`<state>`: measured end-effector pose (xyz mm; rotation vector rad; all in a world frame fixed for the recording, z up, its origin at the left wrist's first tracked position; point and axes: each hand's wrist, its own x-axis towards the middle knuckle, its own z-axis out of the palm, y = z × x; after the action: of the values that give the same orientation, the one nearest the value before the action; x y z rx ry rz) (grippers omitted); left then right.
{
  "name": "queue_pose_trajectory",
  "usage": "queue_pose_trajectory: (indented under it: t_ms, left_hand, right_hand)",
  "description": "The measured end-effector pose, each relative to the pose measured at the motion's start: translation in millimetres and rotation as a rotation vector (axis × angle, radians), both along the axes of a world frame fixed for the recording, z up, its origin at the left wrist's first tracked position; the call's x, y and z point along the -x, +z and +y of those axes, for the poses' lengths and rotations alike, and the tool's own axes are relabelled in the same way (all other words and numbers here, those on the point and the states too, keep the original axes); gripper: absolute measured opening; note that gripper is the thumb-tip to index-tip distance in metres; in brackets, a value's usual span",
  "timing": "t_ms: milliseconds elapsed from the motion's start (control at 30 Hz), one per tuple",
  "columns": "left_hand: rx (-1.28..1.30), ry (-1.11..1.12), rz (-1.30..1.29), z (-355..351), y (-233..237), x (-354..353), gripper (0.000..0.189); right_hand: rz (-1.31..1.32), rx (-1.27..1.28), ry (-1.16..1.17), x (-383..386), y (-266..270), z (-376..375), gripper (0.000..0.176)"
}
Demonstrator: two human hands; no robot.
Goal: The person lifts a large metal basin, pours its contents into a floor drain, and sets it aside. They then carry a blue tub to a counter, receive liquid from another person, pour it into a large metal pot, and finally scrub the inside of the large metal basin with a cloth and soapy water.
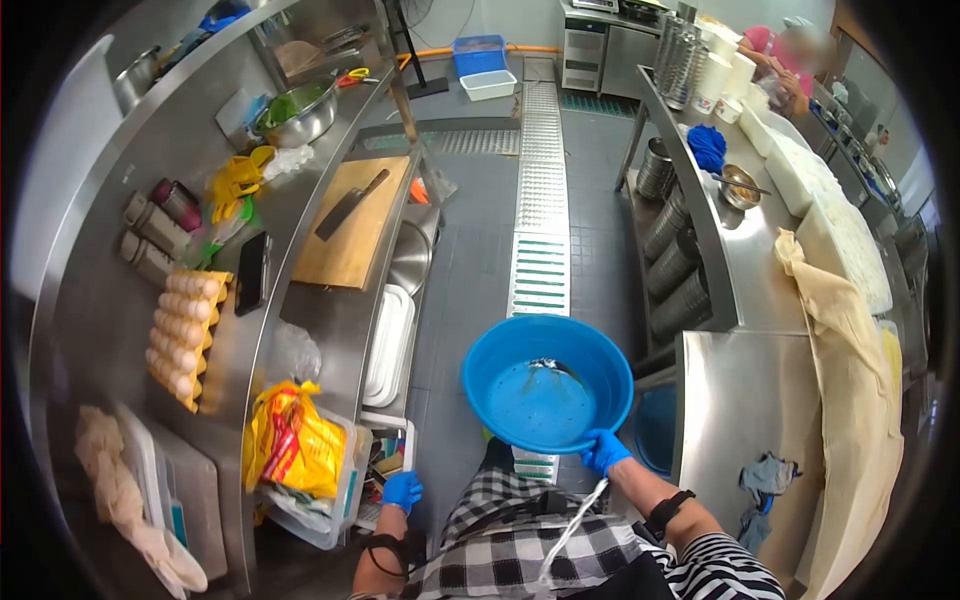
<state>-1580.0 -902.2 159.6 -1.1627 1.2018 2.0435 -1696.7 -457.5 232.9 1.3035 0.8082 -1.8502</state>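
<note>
Right hand (604, 450): gloved, gripping the near rim of the blue colander (545, 385), held over the floor between counters.
Left hand (402, 490): gloved, fingers curled, beside a plastic bin (345, 490); grip unclear.

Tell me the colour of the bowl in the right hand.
The bowl held by the right hand is bright blue, seen best in the head view.

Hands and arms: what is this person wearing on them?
Bright blue gloves cover the left hand and right hand. A black strap circles each forearm: left strap, right strap. Higher up, the right arm shows a black-and-white striped sleeve.
</note>
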Motion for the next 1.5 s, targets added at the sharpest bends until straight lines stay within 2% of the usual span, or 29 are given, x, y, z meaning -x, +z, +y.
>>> queue_pose_trajectory:
  t_ms: [33, 133, 200, 267, 367, 433, 533, 667, 733, 800, 833, 900, 933, 1000, 1100, 1133, 1167, 1267, 1300, 1367, 1400, 1467, 1500]
  left_hand:
    - [0.117, 0.071, -0.068, 12, 13, 34, 0.006]
    - [0.141, 0.057, -0.057, 22, 19, 129, 0.004]
    - [0.17, 0.034, 0.007, 34, 25, 193, 0.007]
    - [0.252, -0.119, 0.038, 41, 13, 252, 0.015]
    - [0.274, -0.308, 0.126, 60, 15, 333, 0.021]
    - [0.255, -0.321, 0.141, 71, 16, 389, 0.023]
    - [0.289, -0.344, 0.105, 77, -8, 442, 0.026]
    - [0.328, -0.252, -0.036, 78, -46, 508, 0.026]
    - [0.329, -0.202, -0.129, 73, -82, 530, 0.026]
    - [0.157, -0.033, -0.136, 66, -128, 546, 0.03]
    - [0.155, -0.025, -0.161, 67, -144, 559, 0.03]
    - [0.147, 0.134, -0.14, 67, -184, 597, 0.03]
    - [0.142, 0.141, -0.159, 66, -206, 617, 0.03]
    - [0.181, 0.082, -0.134, 62, -252, 656, 0.033]
    - [0.118, 0.18, -0.086, 44, -350, 712, 0.036]
    - [0.29, -0.179, 0.003, 35, -368, 737, 0.039]
    - [0.151, 0.167, -0.046, 36, -385, 755, 0.041]
    - [0.161, 0.255, 0.026, 18, -441, 804, 0.046]
    - [0.161, 0.259, 0.029, 12, -458, 818, 0.046]
    - [0.12, 0.568, 0.106, 1, -486, 839, 0.046]
    - [0.116, 0.576, 0.121, -6, -497, 846, 0.046]
    - [0.091, 0.84, 0.273, -26, -512, 858, 0.047]
    - [0.089, 0.898, 0.333, -38, -523, 861, 0.048]
  right_hand:
    - [0.024, -0.065, 0.013, 21, 1, -2, 0.023]
    - [0.019, 0.017, -0.105, 77, 7, -4, 0.022]
    - [0.034, -0.045, -0.085, 118, 13, -9, 0.023]
    - [0.021, -0.108, -0.209, 155, 9, -10, 0.022]
    - [0.001, -0.073, -0.198, 212, 5, -3, 0.02]
    - [0.011, -0.043, -0.188, 250, -19, 9, 0.019]
    - [0.023, -0.021, -0.192, 309, -62, 20, 0.013]
    - [0.0, -0.108, -0.022, 406, -102, 22, 0.009]
    - [-0.07, -0.173, 0.051, 449, -128, 19, 0.013]
    - [-0.099, -0.183, 0.084, 479, -163, 18, 0.011]
    - [-0.088, -0.2, 0.096, 499, -176, 13, 0.011]
    - [-0.047, -0.198, 0.113, 533, -204, 6, 0.009]
    - [0.084, -0.145, 0.07, 556, -197, -11, 0.01]
    - [-0.016, -0.216, 0.102, 575, -271, -2, 0.008]
    - [0.021, -0.21, 0.123, 632, -326, -15, 0.007]
    - [0.063, -0.183, 0.152, 647, -353, -13, 0.007]
    - [0.085, -0.209, 0.183, 661, -379, -11, 0.007]
    - [0.169, -0.247, 0.26, 713, -415, -14, 0.003]
    - [0.224, -0.184, 0.303, 728, -430, -11, 0.005]
    - [0.261, -0.227, 0.343, 755, -456, -8, 0.005]
    - [0.291, -0.21, 0.348, 769, -465, -10, 0.006]
    - [0.323, -0.25, 0.385, 793, -467, -21, 0.006]
    - [0.334, -0.292, 0.416, 803, -470, -26, 0.007]
